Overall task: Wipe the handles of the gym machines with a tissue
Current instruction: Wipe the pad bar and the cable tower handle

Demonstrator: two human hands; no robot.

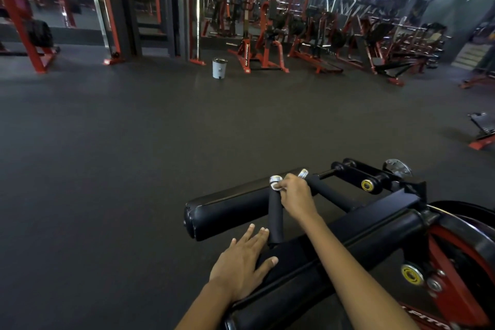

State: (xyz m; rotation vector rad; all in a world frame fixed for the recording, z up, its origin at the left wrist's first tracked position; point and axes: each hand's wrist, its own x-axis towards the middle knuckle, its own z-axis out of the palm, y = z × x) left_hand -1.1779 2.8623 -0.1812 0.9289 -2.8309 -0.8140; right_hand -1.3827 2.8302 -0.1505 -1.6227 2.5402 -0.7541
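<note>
A black foam handle (276, 218) with a chrome end cap stands up from the black and red gym machine (375, 225) in the lower right. My right hand (296, 195) pinches a small white tissue (277, 187) against the handle's top, just under the cap. A second black handle (325, 190) runs behind that hand. My left hand (243, 262) rests flat, fingers straight, on the machine's black padded bar (300, 273) below the handle.
A thick black roller pad (227, 209) lies to the left of the handles. Dark rubber floor stretches ahead. A small white bin (219, 68) stands far off, with red machines (265, 35) along the back and a red base (482, 139) at right.
</note>
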